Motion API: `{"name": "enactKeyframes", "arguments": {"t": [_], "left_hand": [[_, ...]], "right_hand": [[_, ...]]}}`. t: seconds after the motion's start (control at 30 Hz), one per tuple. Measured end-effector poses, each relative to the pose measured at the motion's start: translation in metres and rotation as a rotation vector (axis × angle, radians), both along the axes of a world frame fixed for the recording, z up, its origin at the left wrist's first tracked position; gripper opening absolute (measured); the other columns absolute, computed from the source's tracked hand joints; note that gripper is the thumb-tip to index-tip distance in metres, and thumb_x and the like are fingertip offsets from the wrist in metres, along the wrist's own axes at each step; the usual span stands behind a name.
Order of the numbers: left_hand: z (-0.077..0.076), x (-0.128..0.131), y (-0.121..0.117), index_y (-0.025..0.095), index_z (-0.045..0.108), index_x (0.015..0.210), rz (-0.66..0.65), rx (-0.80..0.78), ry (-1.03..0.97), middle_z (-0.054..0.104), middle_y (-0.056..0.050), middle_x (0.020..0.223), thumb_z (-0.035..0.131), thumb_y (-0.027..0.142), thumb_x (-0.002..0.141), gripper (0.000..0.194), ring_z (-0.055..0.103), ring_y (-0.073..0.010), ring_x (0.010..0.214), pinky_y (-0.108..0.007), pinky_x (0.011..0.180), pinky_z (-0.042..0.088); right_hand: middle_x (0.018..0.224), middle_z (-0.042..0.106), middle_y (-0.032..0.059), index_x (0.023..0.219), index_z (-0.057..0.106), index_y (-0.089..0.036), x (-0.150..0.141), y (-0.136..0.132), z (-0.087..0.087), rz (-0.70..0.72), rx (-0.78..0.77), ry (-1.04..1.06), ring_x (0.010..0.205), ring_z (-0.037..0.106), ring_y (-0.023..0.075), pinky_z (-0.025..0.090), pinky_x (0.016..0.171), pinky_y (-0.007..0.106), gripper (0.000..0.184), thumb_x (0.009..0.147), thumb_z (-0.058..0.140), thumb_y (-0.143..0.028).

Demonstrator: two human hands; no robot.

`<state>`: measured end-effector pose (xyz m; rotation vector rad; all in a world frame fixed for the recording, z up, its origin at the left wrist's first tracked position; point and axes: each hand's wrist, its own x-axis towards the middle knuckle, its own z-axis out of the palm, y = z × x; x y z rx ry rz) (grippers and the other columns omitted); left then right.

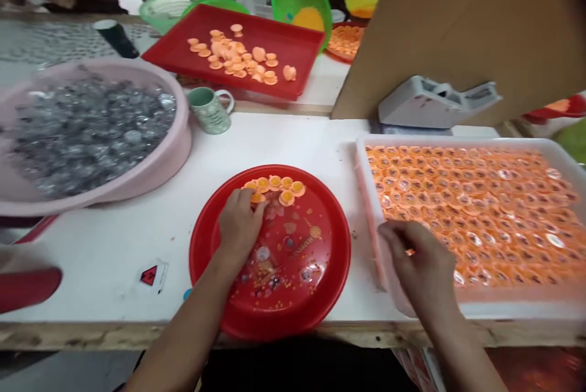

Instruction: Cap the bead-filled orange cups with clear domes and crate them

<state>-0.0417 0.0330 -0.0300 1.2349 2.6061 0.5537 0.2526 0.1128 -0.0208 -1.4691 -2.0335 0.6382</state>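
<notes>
While your left hand [240, 224] bends over the red plate [337, 239], its fingertips are at the orange cups [287, 198] near the far rim; whether they grasp one, I cannot tell. Your right hand [419, 257], fingers curled toward the thumb, is at the left edge of the white tray [513, 309], which holds rows of orange discs [458, 196]; whether it pinches anything is unclear. Beyond the plate, a green mug [213, 114] stands just beside the pink tub [151, 175].
</notes>
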Motion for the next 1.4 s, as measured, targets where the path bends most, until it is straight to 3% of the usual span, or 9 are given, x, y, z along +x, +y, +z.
{"name": "enactKeyframes", "arguments": {"t": [0.1,0.17,0.33,0.57,0.7,0.87,0.93,1.07,1.4], "left_hand": [[-0.003,-0.002,-0.002,0.018,0.059,0.098,0.025,0.003,-0.014,0.063,-0.01,0.101,0.051,0.03,0.089,0.018,0.06,-0.0257,0.092,-0.034,0.072,0.047],[-0.004,-0.002,-0.005,0.017,0.059,0.104,0.02,0.028,-0.04,0.063,-0.011,0.105,0.05,0.027,0.089,0.019,0.06,-0.0262,0.096,-0.035,0.077,0.047],[-0.007,0.005,-0.022,0.018,0.059,0.117,-0.068,0.105,-0.129,0.061,-0.011,0.115,0.048,0.02,0.09,0.029,0.059,-0.025,0.104,-0.036,0.088,0.047],[-0.007,0.018,-0.055,0.023,0.067,0.104,-0.155,0.179,-0.258,0.062,-0.005,0.103,0.055,0.019,0.086,0.022,0.06,-0.0213,0.098,-0.033,0.082,0.052],[-0.004,0.026,-0.06,0.022,0.065,0.1,-0.188,0.297,-0.383,0.063,-0.004,0.106,0.058,0.015,0.084,0.019,0.06,-0.0192,0.1,-0.033,0.089,0.05],[0.004,0.038,-0.054,0.023,0.062,0.1,-0.225,0.332,-0.488,0.068,-0.001,0.101,0.058,0.011,0.081,0.022,0.063,-0.0174,0.095,-0.031,0.087,0.05],[0.007,0.041,-0.051,0.023,0.062,0.1,-0.217,0.319,-0.53,0.068,0.0,0.101,0.059,0.011,0.08,0.024,0.063,-0.0173,0.095,-0.031,0.085,0.051],[0.01,0.047,-0.048,0.024,0.061,0.095,-0.185,0.278,-0.593,0.068,0.002,0.097,0.061,0.013,0.078,0.02,0.063,-0.017,0.091,-0.03,0.08,0.051],[0.014,0.051,-0.046,0.023,0.062,0.097,-0.153,0.242,-0.724,0.069,0.001,0.098,0.063,0.012,0.077,0.022,0.064,-0.0167,0.092,-0.03,0.081,0.051]], "right_hand": [[0.083,0.066,0.0064,0.089,0.068,-0.024,-0.045,-0.053,-0.001,0.552,-0.129,0.122,0.074,0.063,0.02,0.051,0.066,0.03,0.018,0.091,0.051,-0.02],[0.093,0.066,0.0078,0.099,0.067,-0.023,-0.073,-0.075,-0.01,0.693,-0.166,0.13,0.082,0.064,0.0199,0.054,0.071,0.031,0.026,0.092,0.045,-0.011],[0.108,0.062,0.0146,0.103,0.066,-0.016,-0.116,-0.076,-0.034,0.64,0.011,-0.084,0.104,0.057,0.0287,0.052,0.087,0.042,0.027,0.084,0.051,-0.003],[0.091,0.066,0.0143,0.087,0.065,-0.013,-0.123,-0.06,-0.044,0.608,-0.058,-0.064,0.086,0.061,0.0262,0.05,0.081,0.042,0.02,0.085,0.048,-0.004],[0.075,0.065,0.0071,0.085,0.057,-0.015,-0.111,-0.052,-0.039,0.482,-0.256,0.073,0.064,0.063,0.0182,0.054,0.06,0.031,0.011,0.091,0.049,-0.019],[0.075,0.068,0.0036,0.101,0.062,-0.016,-0.094,-0.048,-0.018,0.316,-0.897,0.587,0.062,0.064,0.0145,0.055,0.06,0.027,0.029,0.081,0.07,-0.035],[0.075,0.068,0.002,0.096,0.064,-0.017,-0.09,-0.048,-0.01,0.278,-1.028,0.745,0.064,0.064,0.0134,0.054,0.062,0.026,0.029,0.075,0.077,-0.032],[0.071,0.065,-0.0014,0.093,0.063,-0.02,-0.086,-0.047,-0.004,0.278,-1.073,0.874,0.065,0.064,0.0125,0.053,0.061,0.023,0.026,0.074,0.079,-0.027],[0.067,0.065,-0.0014,0.085,0.059,-0.019,-0.087,-0.049,-0.007,0.258,-1.057,0.863,0.061,0.063,0.0134,0.051,0.054,0.023,0.026,0.074,0.078,-0.031]]}}
